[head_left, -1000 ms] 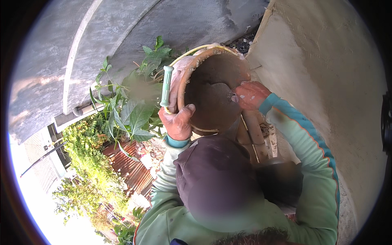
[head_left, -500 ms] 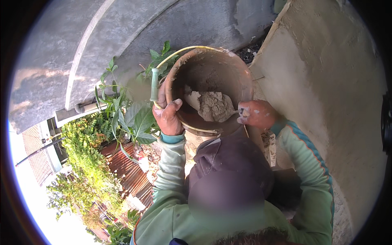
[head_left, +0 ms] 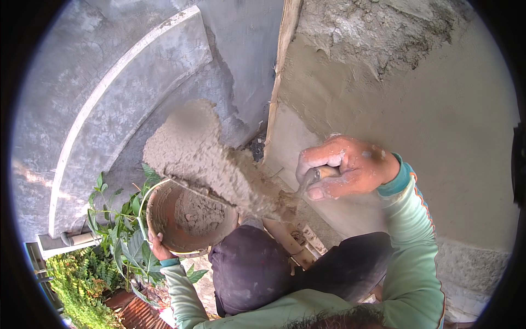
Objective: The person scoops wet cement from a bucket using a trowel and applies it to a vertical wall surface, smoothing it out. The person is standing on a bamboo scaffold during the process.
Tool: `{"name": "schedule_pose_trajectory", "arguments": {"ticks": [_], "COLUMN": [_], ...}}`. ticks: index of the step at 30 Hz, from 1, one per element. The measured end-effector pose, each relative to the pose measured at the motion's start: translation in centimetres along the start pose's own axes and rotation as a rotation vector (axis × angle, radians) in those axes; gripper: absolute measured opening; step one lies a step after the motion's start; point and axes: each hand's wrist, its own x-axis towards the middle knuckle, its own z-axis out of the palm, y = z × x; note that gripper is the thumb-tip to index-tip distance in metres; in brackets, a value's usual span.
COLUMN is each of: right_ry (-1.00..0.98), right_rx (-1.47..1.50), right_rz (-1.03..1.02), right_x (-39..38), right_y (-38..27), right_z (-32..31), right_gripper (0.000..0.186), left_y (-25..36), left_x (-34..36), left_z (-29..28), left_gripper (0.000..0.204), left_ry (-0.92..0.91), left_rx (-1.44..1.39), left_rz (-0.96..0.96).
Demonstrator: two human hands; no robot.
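Note:
A trowel heaped with wet grey mortar [head_left: 200, 159] is held up over the bucket, its blade reaching leftward from my right hand [head_left: 350, 170], whose fingers wrap round the wooden handle [head_left: 327, 172]. My left hand [head_left: 161, 248] grips the left side of the orange-brown bucket [head_left: 177, 233], which has a pale handle and more mortar [head_left: 200, 216] inside. It sits low and left, above my dark-clad knee [head_left: 246, 274]. The trowel's load hides part of the bucket's rim.
A grey wall [head_left: 137, 66] with a curved ledge is on the left. On the right stands a plastered wall [head_left: 427, 142] with a rough upper patch and a board edge [head_left: 274, 104]. Leafy plants [head_left: 126, 241] are beside the bucket, with rusty sheeting [head_left: 139, 315] below.
The trowel has come up out of the bucket loaded with mortar. The bucket and my left hand are now lower and further left, and the view has shifted toward the plastered wall.

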Motion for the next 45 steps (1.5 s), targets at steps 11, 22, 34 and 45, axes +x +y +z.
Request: {"name": "schedule_pose_trajectory", "arguments": {"ticks": [11,22,34,45], "right_ry": [1.207,1.315,1.640,1.509], "right_rx": [-0.043,0.003,0.333,0.420], "right_rz": [0.255,0.365,0.122,0.198], "right_x": [-14.5,-3.4,4.1,-5.9], "right_y": [8.2,23.2,26.2,20.6], "right_z": [-7.5,-1.8,-5.5,-6.2], "right_gripper": [0.024,0.025,0.035,0.038], "left_y": [-0.2,0.5,1.0,0.7], "left_x": [-1.0,-8.3,-8.4,-10.1], "left_z": [-0.7,6.9,6.4,7.3], "left_gripper": [0.056,0.071,0.068,0.054], "left_ry": [0.103,-0.015,-0.067,-0.072], "left_rx": [-0.029,-0.420,-0.586,-0.558], "left_rz": [-0.131,-0.656,-0.749,-0.666]}}
